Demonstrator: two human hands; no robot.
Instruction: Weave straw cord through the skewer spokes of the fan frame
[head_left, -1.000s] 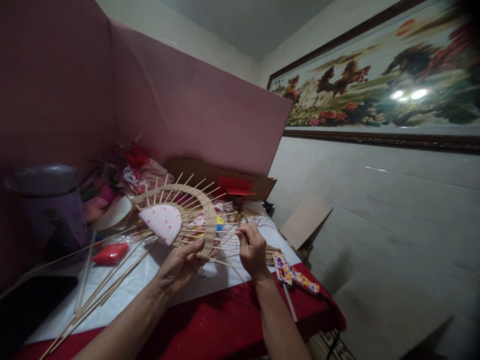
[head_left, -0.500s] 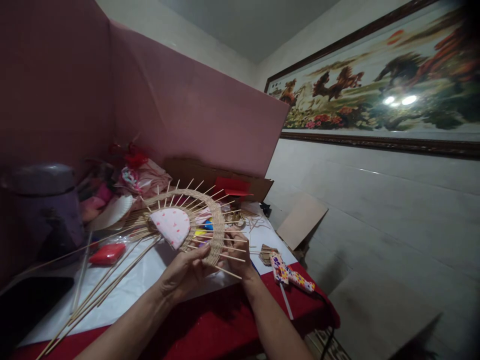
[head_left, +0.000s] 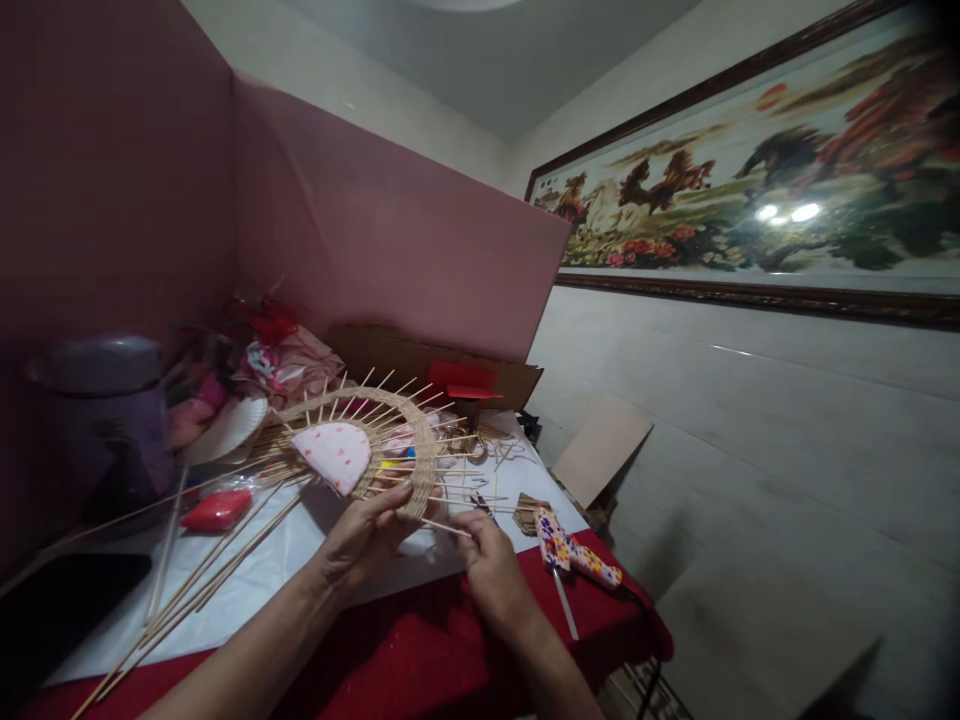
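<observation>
My left hand (head_left: 367, 540) is closed on the lower edge of a woven fan-shaped piece (head_left: 425, 462), thumb on top. Thin sticks radiate from its curved, straw-coloured band. At its centre sits a half-round pad (head_left: 335, 455), white with pink spots. To the right, my right hand (head_left: 491, 570) pinches the outer end of the lowest stick (head_left: 448, 527) between thumb and fingers. Long loose sticks (head_left: 202, 580) lie to the left of the left hand. The underside of the woven piece is hidden.
A flower-patterned glue gun (head_left: 574, 555) lies on the red cloth (head_left: 405, 650) at right, its cord off the table edge. A red packet (head_left: 217, 511), a purple container (head_left: 112, 440) and a dark flat device (head_left: 75, 605) are at left. Cardboard (head_left: 360, 345) stands behind.
My right hand has come away from the woven band, moving down and right to the end of the lowest stick. The left hand keeps its hold; the view has shifted slightly.
</observation>
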